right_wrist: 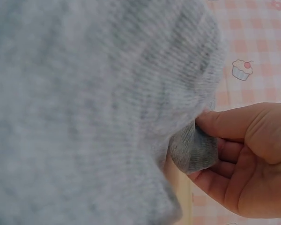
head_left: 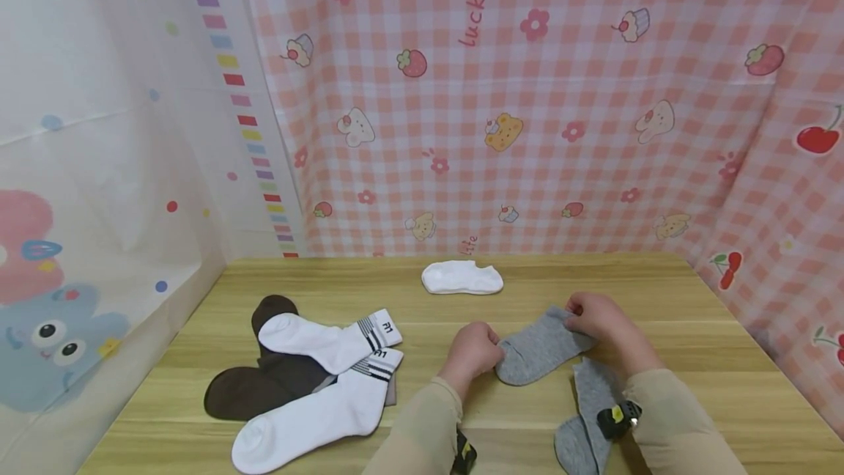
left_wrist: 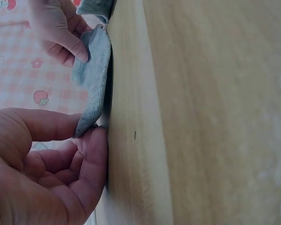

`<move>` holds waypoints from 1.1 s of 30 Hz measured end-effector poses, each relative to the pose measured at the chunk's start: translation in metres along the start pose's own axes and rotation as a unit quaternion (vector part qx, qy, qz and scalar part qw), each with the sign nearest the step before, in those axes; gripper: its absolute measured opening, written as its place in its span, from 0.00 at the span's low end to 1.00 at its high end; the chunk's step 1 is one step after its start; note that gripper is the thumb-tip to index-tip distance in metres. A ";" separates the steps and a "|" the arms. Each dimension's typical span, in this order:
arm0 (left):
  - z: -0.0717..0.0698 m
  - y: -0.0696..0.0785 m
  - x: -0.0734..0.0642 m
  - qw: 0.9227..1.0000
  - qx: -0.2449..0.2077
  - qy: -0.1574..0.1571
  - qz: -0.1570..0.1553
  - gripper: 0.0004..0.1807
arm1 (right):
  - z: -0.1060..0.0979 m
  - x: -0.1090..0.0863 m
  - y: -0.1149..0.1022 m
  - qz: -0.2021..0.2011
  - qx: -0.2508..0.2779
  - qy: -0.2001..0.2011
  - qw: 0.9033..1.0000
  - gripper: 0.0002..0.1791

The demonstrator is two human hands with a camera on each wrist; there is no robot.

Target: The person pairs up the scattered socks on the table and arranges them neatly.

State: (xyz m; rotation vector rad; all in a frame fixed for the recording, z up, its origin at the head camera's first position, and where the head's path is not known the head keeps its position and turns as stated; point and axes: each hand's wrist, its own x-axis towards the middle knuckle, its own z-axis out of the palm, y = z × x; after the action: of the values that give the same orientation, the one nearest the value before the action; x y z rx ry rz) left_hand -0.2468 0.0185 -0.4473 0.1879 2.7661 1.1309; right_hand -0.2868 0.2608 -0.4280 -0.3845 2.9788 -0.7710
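Pinching one end of the grey sock (head_left: 537, 349) between thumb and fingers, the left hand (head_left: 473, 350) stands apart from the right hand (head_left: 596, 317), which pinches the opposite end. The sock spans between them at the table (head_left: 725, 358), right of centre. A second grey sock (head_left: 576, 446) lies near the right wrist. A short white sock (head_left: 461, 278) lies toward the far edge. At left, two white socks (head_left: 316, 416) overlap dark socks (head_left: 247, 393).

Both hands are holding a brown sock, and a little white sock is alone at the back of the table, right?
Not quite: the left hand and right hand are holding a grey sock, not a brown one, as the head view shows. The little white sock is alone at the back of the table.
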 end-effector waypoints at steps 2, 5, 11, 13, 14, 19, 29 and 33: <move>0.000 -0.001 0.000 1.000 -0.002 0.003 0.003 0.07 | -0.001 -0.001 -0.001 -0.002 0.010 0.002 1.000 0.05; -0.001 -0.001 -0.001 1.000 0.000 0.010 0.011 0.05 | -0.002 -0.001 -0.002 -0.003 0.019 0.005 1.000 0.05; -0.004 -0.001 -0.003 0.999 -0.021 0.024 0.031 0.03 | -0.005 -0.002 -0.004 0.004 0.028 0.007 1.000 0.04; -0.006 -0.001 -0.003 0.998 -0.024 0.034 0.041 0.03 | -0.006 -0.002 -0.005 -0.003 0.027 0.013 1.000 0.04; -0.007 -0.001 -0.003 0.998 -0.025 0.039 0.045 0.02 | -0.006 -0.002 -0.005 -0.007 0.027 0.017 0.999 0.04; -0.014 -0.004 -0.001 0.996 -0.044 0.057 0.053 0.02 | -0.006 -0.002 -0.005 -0.031 0.034 0.033 0.998 0.04; -0.026 -0.013 0.003 0.991 -0.062 0.109 0.052 0.03 | -0.008 -0.002 -0.019 -0.034 0.032 0.042 0.998 0.04; -0.029 -0.018 0.006 0.988 -0.062 0.127 0.060 0.03 | -0.006 -0.001 -0.023 -0.040 0.030 0.053 0.997 0.04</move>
State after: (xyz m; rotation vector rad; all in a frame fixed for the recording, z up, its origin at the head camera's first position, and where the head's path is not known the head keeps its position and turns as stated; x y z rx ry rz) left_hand -0.2588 -0.0138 -0.4400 0.2128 2.9223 1.4474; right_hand -0.2811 0.2439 -0.4118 -0.4773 3.0450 -0.9140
